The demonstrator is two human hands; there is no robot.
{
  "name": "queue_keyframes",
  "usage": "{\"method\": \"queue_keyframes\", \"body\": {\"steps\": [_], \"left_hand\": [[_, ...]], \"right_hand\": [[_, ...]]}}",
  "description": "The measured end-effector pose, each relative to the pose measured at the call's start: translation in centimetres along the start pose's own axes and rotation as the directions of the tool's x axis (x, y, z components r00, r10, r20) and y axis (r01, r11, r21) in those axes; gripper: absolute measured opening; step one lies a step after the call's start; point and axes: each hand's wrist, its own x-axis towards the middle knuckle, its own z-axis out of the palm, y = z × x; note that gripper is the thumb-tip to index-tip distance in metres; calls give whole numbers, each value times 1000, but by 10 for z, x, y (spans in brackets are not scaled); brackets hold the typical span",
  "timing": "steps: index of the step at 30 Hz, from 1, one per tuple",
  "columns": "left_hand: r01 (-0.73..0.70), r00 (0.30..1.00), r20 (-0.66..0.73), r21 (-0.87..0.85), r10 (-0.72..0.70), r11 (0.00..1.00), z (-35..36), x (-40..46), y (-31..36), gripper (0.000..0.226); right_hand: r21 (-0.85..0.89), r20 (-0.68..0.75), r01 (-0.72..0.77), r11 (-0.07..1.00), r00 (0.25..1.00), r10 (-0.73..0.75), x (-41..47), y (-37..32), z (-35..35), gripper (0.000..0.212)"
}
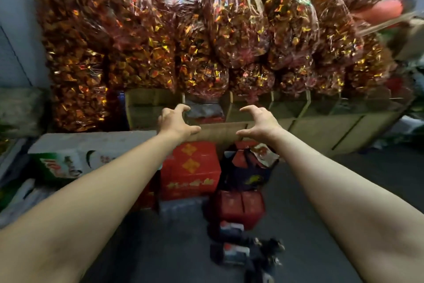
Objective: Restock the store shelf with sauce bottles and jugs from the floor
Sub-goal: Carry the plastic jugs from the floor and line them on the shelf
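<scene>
Head camera view: both arms are stretched forward over a dark floor (321, 191). The left hand (175, 122) and the right hand (259, 124) are held in the air with fingers and thumb spread and bent like claws, facing each other, and nothing is held in either. Behind the hands a row of cardboard boxes (309, 122) is seen, and above it many clear bags of red and gold wrapped sweets (229, 37) are piled. Below the hands a red carton (190, 168) with yellow diamond marks and yellow writing is placed on the floor; the writing is too blurred to be read. Just beside it, on the right, a dark blue bag (247, 172) holding red packs is standing, and red boxes (238, 208) are set in front of it. At the left a white and green box (68, 161) with red letters is seen, not readable. Nearer the camera, dark bottles (231, 253) with red and white labels are lying on the floor, blurred, well apart from both hands.
</scene>
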Motion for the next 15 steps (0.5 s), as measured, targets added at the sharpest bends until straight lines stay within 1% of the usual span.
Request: {"method": "queue_keyframes", "body": {"steps": [4,7,10,15], "left_hand": [[27,998,56,-5,-27,1000,67,-5,39,66],[53,993,109,1,-53,999,115,-10,51,66],[88,980,174,35,-92,996,159,-15,51,69],[130,939,307,96,-153,987,230,-11,27,69]], "right_hand": [[26,31,-39,999,999,38,2,80,-3,79],[34,68,-71,997,995,69,4,134,11,80],[72,113,-127,989,986,118,0,176,34,81],[90,247,-242,966,945,214,-9,233,88,85]]}}
